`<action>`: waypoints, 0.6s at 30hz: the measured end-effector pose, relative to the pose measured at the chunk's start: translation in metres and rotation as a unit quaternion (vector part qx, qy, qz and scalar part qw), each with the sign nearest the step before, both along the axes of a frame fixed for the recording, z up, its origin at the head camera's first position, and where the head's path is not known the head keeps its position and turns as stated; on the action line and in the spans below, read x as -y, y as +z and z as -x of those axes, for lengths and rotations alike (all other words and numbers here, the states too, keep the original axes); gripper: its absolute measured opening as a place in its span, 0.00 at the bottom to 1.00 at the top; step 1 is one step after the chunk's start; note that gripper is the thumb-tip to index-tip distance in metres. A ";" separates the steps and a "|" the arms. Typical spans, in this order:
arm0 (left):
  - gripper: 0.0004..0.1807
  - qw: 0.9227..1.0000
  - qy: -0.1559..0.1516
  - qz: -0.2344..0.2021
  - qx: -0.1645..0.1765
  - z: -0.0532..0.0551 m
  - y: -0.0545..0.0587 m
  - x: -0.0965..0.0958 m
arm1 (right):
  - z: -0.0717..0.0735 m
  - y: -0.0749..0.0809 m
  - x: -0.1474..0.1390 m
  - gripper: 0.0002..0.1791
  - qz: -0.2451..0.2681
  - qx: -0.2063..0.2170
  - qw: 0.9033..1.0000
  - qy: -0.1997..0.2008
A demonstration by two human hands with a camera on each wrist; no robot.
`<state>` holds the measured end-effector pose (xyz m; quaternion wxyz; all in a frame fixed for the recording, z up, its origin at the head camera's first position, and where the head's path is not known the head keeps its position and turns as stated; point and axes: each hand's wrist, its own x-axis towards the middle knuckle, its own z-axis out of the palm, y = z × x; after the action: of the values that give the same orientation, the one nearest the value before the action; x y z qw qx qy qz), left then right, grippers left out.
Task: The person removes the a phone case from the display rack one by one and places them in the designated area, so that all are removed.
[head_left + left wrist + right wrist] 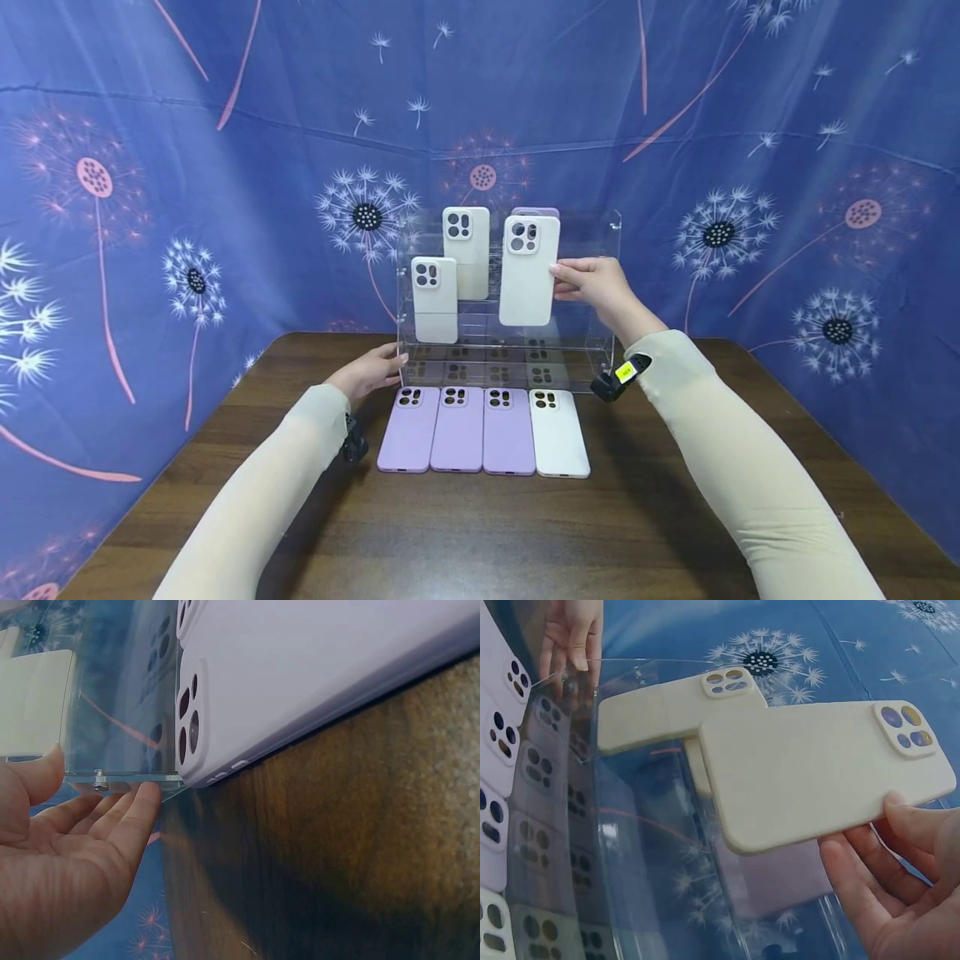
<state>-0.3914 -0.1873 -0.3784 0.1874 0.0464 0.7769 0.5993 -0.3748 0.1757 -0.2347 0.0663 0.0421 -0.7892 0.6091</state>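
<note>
My right hand [600,290] pinches a white phone case [528,283] by its right edge, thumb in front and fingers behind. The case is upright, in front of a purple case [536,212] that stands on the clear display stand [510,377]. My left hand [369,372] holds the stand's lower left side; the left wrist view shows fingertips [148,796] against the outside of the panel. On the stand's tiers, a white case [435,312] stands lower left and another white case [472,271] stands behind it.
In front of the stand, a row of cases lies on the wooden table [480,533]: several purple cases [508,433] and one white case at the right end [560,435]. A blue dandelion-print cloth [262,208] hangs behind and at both sides.
</note>
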 end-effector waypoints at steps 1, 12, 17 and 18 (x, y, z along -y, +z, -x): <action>0.33 1.000 -0.002 -0.003 -0.001 0.000 0.000 0.000 | -0.002 0.000 -0.003 0.24 0.002 0.008 1.000 0.004; 0.34 1.000 -0.001 0.005 -0.002 -0.001 -0.001 0.002 | -0.023 -0.008 -0.037 0.27 -0.048 0.064 0.996 0.038; 0.34 1.000 -0.003 0.004 -0.002 0.000 -0.001 0.002 | -0.031 -0.015 -0.053 0.28 -0.062 0.084 0.993 0.048; 0.34 1.000 -0.001 0.003 -0.001 0.000 -0.001 0.002 | -0.032 -0.018 -0.056 0.29 -0.063 0.087 0.993 0.052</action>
<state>-0.3912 -0.1889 -0.3790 0.1877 0.0474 0.7789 0.5966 -0.3429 0.2318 -0.2525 -0.0368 0.0343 -0.8252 0.5625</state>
